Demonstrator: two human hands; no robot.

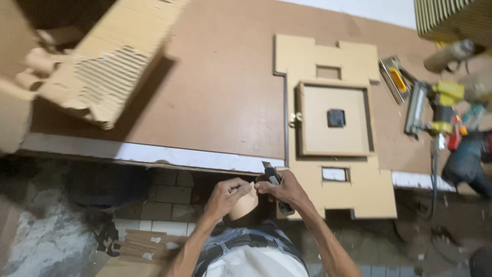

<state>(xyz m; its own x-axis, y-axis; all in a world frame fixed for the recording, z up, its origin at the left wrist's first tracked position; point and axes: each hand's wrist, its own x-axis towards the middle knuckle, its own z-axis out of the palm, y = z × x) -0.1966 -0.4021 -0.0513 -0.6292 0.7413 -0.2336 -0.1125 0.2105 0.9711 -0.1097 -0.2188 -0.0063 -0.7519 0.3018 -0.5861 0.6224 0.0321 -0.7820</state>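
My left hand [225, 196] grips a tape roll [245, 205] at the table's [215, 102] near edge — my right hand [284, 189] squeezes a knife [275, 184]. Tape not cut yet — the cardboard frame [333, 128] waits.

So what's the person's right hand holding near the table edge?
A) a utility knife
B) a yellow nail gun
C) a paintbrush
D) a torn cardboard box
A: the right hand grips a utility knife, blade up, beside the tape roll that the left hand holds.

Tan tape roll [245, 204], yellow nail gun [445, 102]
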